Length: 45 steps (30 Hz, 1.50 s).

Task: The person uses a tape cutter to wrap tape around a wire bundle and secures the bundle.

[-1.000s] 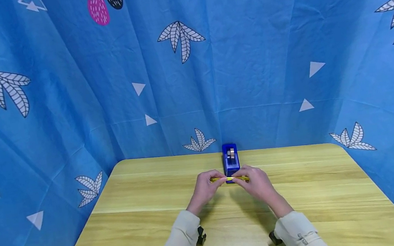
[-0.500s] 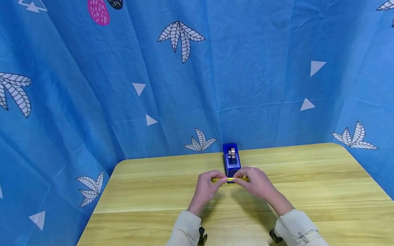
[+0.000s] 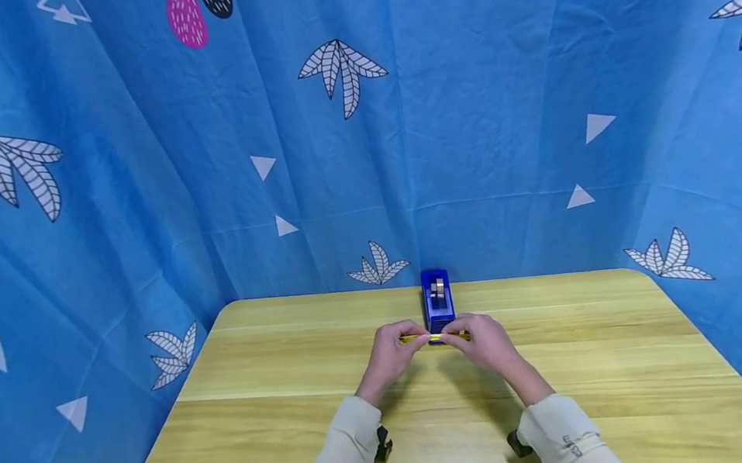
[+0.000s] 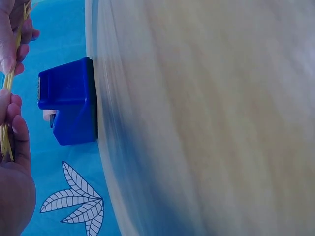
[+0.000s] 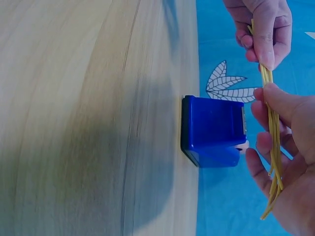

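A bundle of thin yellow strands [image 5: 273, 132] stretches sideways between my two hands, above the near end of a blue tape dispenser [image 3: 431, 317]. My left hand [image 3: 389, 356] pinches it between thumb and fingers. Close beside, my right hand [image 3: 488, 343] pinches the other half, thumb on the near side. In the right wrist view several loose ends fan out past the right palm, slightly bent. Only a short stretch of the bundle shows between the two thumbs. The dispenser stands upright on the table, its cutting edge towards me.
The wooden table [image 3: 285, 430] ends at the back against a blue patterned curtain [image 3: 484, 130], which also hangs along both sides. A tape roll [image 3: 439, 287] sits in the dispenser. Dark wrist straps [image 3: 383, 443] show below the sleeves.
Both hands keep the same pinch on the yellow strands and have hardly moved. The whole head view has shifted very slightly to the right.
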Motion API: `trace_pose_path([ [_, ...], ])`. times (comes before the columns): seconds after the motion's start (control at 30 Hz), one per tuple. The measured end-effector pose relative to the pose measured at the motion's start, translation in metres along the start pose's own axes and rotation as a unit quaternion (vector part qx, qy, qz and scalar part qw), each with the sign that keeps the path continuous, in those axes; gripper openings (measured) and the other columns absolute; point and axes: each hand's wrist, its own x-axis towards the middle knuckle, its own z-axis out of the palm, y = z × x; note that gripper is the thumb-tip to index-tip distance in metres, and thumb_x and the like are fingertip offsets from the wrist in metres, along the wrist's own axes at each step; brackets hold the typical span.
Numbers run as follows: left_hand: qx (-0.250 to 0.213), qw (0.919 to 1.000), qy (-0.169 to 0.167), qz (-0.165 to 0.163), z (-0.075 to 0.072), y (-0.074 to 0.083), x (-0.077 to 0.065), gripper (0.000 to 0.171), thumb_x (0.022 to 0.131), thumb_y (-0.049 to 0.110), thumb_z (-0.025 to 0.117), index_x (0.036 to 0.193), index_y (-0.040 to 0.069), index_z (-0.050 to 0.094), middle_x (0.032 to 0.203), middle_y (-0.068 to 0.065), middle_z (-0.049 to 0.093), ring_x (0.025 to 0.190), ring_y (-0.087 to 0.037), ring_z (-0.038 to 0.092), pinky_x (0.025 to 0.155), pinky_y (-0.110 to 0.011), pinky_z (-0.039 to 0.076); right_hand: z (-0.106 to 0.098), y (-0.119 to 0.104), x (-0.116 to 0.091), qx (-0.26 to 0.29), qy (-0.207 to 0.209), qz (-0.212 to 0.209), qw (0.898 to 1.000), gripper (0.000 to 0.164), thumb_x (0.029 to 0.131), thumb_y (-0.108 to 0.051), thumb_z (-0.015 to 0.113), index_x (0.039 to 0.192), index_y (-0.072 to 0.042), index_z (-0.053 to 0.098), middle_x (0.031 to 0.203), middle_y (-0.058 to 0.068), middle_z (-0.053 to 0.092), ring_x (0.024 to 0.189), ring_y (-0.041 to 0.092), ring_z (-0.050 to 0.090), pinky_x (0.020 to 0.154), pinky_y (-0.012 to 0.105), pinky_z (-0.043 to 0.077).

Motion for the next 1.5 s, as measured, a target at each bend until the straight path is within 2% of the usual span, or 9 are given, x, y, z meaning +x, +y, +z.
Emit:
trace_pose_path([
  [0.27, 0.002, 1.0000, -0.003, -0.002, 0.0009, 0.0006, 0.0001, 0.009, 0.098, 0.024, 0.074, 0.095, 0.017, 0.080, 0.095, 0.005, 0.078, 0.091, -0.009, 0.067, 0.078, -0.026, 0.057, 0.0000, 0.0004, -0.0008, -0.004, -0.008, 0.003, 1.000, 0.007, 0.096, -0.021, 0.075, 0.092, -0.016, 0.080, 0.098, 0.001, 0.077, 0.076, 0.010, 0.060, 0.067, 0.031, 0.052],
  [0.7, 0.006, 0.9998, -0.010, -0.013, 0.0007, 0.0008, -0.0008, 0.009, 0.098, 0.024, 0.073, 0.096, 0.019, 0.079, 0.096, 0.007, 0.077, 0.093, -0.009, 0.068, 0.082, -0.028, 0.057, -0.0002, -0.0033, -0.0013, -0.017, -0.032, 0.024, 0.999, 0.010, 0.098, -0.021, 0.072, 0.096, -0.014, 0.078, 0.101, 0.003, 0.076, 0.080, 0.011, 0.061, 0.072, 0.035, 0.055],
  [1.17, 0.011, 0.9999, -0.009, -0.003, -0.0006, 0.0006, -0.0008, 0.008, 0.097, 0.025, 0.074, 0.094, 0.019, 0.079, 0.094, 0.005, 0.078, 0.091, -0.010, 0.067, 0.078, -0.028, 0.056, 0.0004, -0.0011, -0.0011, -0.020, -0.039, 0.022, 0.999, 0.010, 0.099, -0.022, 0.072, 0.095, -0.015, 0.078, 0.099, 0.002, 0.075, 0.082, 0.012, 0.063, 0.074, 0.037, 0.057],
  [1.33, 0.018, 0.9998, -0.010, -0.005, -0.0014, 0.0015, -0.0017, 0.008, 0.097, 0.025, 0.074, 0.095, 0.019, 0.079, 0.095, 0.006, 0.078, 0.091, -0.009, 0.067, 0.078, -0.027, 0.056, 0.0005, 0.0000, -0.0026, -0.011, -0.041, 0.025, 0.999, 0.010, 0.099, -0.022, 0.071, 0.095, -0.015, 0.078, 0.101, 0.003, 0.076, 0.086, 0.013, 0.065, 0.077, 0.038, 0.058],
  [1.5, 0.018, 0.9996, -0.011, -0.016, -0.0031, 0.0022, -0.0040, 0.008, 0.097, 0.026, 0.074, 0.096, 0.019, 0.079, 0.095, 0.007, 0.077, 0.090, -0.008, 0.067, 0.080, -0.028, 0.057, 0.0003, 0.0036, -0.0039, 0.023, -0.050, 0.034, 0.998, 0.011, 0.099, -0.023, 0.071, 0.096, -0.015, 0.077, 0.097, -0.001, 0.075, 0.081, 0.011, 0.060, 0.073, 0.033, 0.054],
])
